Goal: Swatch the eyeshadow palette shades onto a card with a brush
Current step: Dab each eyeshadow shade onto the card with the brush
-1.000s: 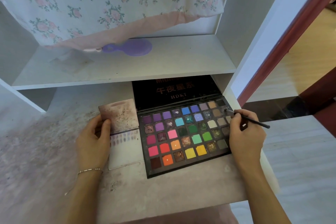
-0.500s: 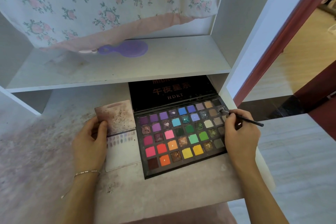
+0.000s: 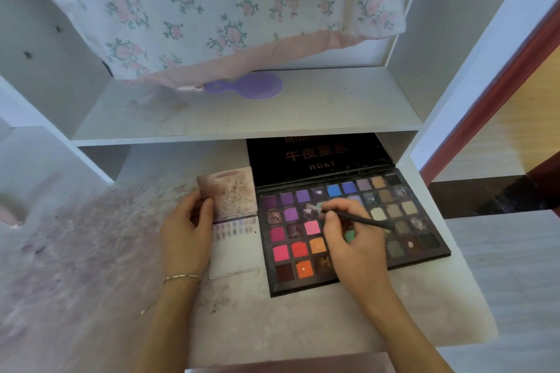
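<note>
We are holding the brush (image 3: 360,219) in our right hand (image 3: 354,239) over the palette (image 3: 424,239), while our left hand (image 3: 186,233) is gripping the card (image 3: 236,254).

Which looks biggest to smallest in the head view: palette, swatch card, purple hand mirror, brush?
1. palette, lid included
2. swatch card
3. purple hand mirror, farther back, so it may read small
4. brush, thinnest, partly hidden by the right hand

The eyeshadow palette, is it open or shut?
Open. The eyeshadow palette has its black lid folded back under the shelf, leaving the coloured pans uncovered.

The card (image 3: 236,254) lies left of the palette (image 3: 403,212) (edges touching) on the desk (image 3: 248,321).
</note>
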Tool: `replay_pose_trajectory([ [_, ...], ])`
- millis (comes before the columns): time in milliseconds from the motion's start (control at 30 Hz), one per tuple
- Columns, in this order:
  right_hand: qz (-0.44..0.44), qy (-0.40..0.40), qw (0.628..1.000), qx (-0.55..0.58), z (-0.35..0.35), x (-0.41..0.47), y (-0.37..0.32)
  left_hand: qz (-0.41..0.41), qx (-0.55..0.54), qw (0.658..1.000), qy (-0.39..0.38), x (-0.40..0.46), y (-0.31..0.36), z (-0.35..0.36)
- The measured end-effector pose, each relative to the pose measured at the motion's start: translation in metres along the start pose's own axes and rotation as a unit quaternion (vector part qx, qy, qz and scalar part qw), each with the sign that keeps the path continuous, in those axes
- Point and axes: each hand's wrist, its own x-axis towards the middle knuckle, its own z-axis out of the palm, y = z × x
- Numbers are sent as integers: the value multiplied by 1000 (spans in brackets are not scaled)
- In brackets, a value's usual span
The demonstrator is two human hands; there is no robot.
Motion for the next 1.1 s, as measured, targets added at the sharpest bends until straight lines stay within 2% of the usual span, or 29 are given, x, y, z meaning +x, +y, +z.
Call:
replay_pose_trajectory([
  [133,-9,-86,996,-11,24,-2,-4,-6,-6,1000,-3,1,-1,1],
  [233,-4,-118,992,-31,35,1,-3,-6,-16,1000,-4,1,-1,2],
  [600,-2,-149,986,-80,41,4,2,10,-30,999,1,3,-5,4],
  [1100,-8,-163,982,-94,44,6,6,14,-30,999,8,3,-7,4],
])
